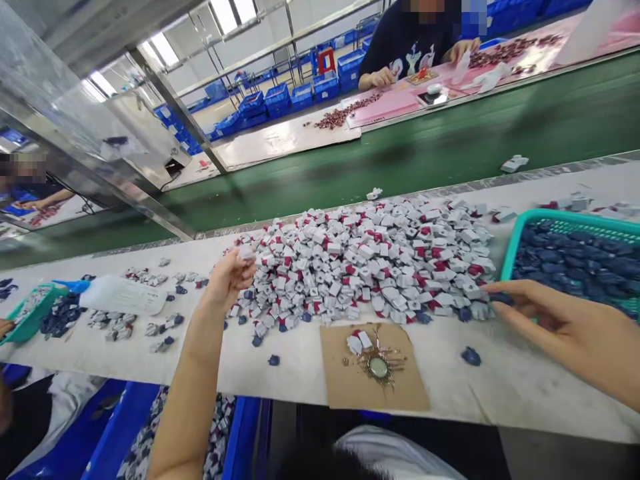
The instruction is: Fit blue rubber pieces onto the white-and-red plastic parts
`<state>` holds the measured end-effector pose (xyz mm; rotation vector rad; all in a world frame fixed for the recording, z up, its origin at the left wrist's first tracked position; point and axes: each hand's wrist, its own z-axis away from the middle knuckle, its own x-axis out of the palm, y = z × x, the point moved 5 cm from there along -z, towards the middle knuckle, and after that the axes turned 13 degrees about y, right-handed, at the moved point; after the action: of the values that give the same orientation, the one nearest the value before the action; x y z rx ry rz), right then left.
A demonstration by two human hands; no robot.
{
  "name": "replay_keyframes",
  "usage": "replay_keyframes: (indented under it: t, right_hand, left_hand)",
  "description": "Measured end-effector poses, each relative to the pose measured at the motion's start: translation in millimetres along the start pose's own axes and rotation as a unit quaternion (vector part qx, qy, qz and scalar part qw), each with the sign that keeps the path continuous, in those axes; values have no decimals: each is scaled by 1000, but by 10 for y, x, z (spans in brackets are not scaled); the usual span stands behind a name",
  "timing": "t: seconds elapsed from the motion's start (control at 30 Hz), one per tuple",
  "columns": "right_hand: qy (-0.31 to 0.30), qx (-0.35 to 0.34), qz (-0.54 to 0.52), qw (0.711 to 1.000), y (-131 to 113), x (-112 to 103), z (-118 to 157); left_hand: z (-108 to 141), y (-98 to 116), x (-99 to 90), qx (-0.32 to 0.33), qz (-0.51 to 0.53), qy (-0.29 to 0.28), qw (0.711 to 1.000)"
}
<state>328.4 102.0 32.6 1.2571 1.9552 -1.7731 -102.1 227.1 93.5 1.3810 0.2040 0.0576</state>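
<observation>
A broad heap of small white and dark-red parts (350, 260) covers the middle of the white worktable (295, 373). At the heap's left edge, my left hand (231, 277) pinches a pale part (247, 253) between thumb and fingers. On the right, my right hand (555, 320) holds a dark blue part (501, 298) at its fingertips, beside the heap and the green basket. A brown cardboard piece (345, 387) lies in front of the heap, bearing a round glue-smeared cap (377, 367) and two or so white parts (359, 342).
A green basket (511, 247) of dark blue parts stands at right. A white bottle (125, 295) lies at left near small piles. Blue bins (245, 433) sit below the front edge. Beyond the green belt (310, 180), a person (410, 40) works; others sit at left.
</observation>
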Motion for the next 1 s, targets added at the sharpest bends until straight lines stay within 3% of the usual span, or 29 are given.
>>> replay_keyframes:
  t: [0.07,0.13,0.23,0.3,0.4,0.6,0.87,1.0]
  right_hand:
    - [-92,-62,-31,993,-342,198,188]
    - [-168,-114,-75,976,-646,436,441]
    - [-271,-175,-83,943,-876,785,824]
    - [-291,-198,-39,935,-865,935,975]
    - [-295,-244,39,923,-788,1048,1060]
    - [-274,-290,75,914,-781,1084,1050]
    - [-300,-263,71,914,-739,1113,1099]
    - [-298,-206,-61,930,-975,970,1038]
  left_hand:
    - [493,-103,-20,-80,147,-20,986]
    - [896,-196,-60,-109,205,-3,973]
    - [1286,-355,-185,-80,226,90,967]
    - [1443,-513,-257,-71,218,159,960]
    - [1598,-812,-221,-122,193,200,953]
    - [1778,-1191,204,-221,179,105,953]
    - [1817,-1230,459,-204,215,65,953]
    - [1845,-1165,512,-198,222,69,952]
